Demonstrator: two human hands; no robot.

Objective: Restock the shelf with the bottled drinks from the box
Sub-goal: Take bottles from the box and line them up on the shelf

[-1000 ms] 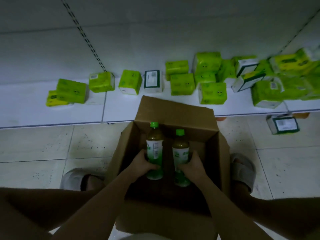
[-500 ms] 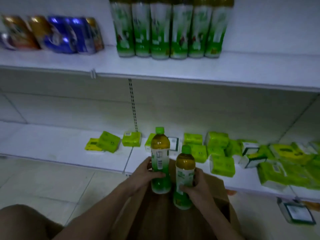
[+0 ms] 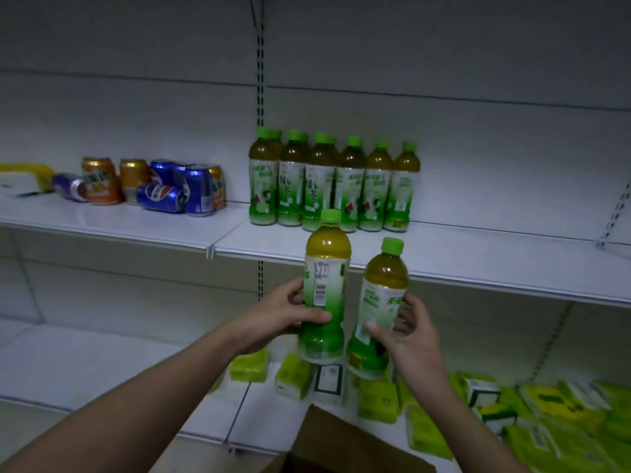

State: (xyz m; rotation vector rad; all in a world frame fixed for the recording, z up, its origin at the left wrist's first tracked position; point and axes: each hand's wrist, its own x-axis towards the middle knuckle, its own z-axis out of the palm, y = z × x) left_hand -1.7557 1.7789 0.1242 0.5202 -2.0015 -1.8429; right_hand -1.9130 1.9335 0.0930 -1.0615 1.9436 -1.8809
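Left hand (image 3: pixel 283 315) grips one bottle (image 3: pixel 324 288), right hand (image 3: pixel 408 331) wraps another (image 3: pixel 379 308); both have come up out of the box (image 3: pixel 345 445), which now sits at six o'clock. Shelf (image 3: pixel 478 257) and its bottle row (image 3: pixel 333 186) wait at twelve o'clock, so placing comes next.

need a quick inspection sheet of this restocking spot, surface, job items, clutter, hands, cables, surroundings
surface: white middle shelf, bare in front and to the right of the stocked row
job's things: two green tea bottles in the air, left bottle higher, right bottle tilted; row of green tea bottles upright on the shelf; cardboard box at bottom, contents out of view
clutter: soda cans, some lying on their sides; green packs scattered on the lower shelf
grippers: left hand grips the left bottle; right hand grips the right bottle
cables: nothing seen
surroundings: white back panel with slotted upright; dim light
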